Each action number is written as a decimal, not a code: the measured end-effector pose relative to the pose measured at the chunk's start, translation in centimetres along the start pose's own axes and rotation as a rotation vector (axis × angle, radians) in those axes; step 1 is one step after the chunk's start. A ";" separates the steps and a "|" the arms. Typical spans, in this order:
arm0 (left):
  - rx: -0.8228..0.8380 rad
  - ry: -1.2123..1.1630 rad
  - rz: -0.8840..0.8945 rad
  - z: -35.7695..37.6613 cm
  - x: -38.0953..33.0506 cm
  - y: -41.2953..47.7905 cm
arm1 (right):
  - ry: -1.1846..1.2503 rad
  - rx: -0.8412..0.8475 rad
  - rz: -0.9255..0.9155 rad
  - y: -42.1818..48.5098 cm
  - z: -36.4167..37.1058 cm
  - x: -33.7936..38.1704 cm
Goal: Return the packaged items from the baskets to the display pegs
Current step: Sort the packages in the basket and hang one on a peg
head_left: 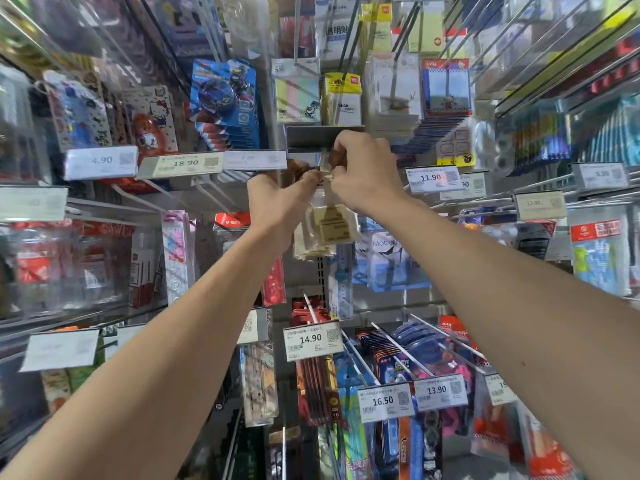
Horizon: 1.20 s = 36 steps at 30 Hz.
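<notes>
packet top: hidden by fingers | left price tag: blurred (unreadable)

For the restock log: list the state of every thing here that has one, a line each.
left hand, pinches the top of the clear packet.
right hand, pinches the same top, fingers curled.
clear packet, hangs from both hands; whether on a peg, hidden.
blue packs, hung in a row on a peg.
white pegs, bare where visible.
14.90 tag, hangs at a peg's end.

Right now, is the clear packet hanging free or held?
Held: left hand and right hand pinch the top of the packet; whether it is hooked, cannot tell.
</notes>
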<state>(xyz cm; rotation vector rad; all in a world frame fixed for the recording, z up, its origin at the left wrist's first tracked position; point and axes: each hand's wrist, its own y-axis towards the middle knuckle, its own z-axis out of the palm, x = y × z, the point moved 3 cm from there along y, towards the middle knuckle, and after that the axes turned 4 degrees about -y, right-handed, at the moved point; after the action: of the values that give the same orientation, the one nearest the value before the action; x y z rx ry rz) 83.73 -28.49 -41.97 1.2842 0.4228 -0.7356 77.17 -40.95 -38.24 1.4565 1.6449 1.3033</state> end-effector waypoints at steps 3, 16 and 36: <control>-0.012 -0.044 -0.026 0.0 0.1 0.4 | -0.011 -0.037 0.009 0.1 0.5 -0.1; -0.112 0.029 -0.125 0.9 2.4 1.5 | -0.110 0.011 0.096 0.3 0.9 -0.6; 0.119 0.495 -0.090 -0.5 5.5 -0.8 | -0.058 -0.326 -0.150 -2.9 1.4 -1.1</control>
<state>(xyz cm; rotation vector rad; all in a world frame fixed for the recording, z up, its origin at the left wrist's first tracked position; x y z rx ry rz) 87.15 -29.49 -46.29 1.5686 0.8505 -0.5165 77.52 -41.41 -41.55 1.1442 1.3978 1.3555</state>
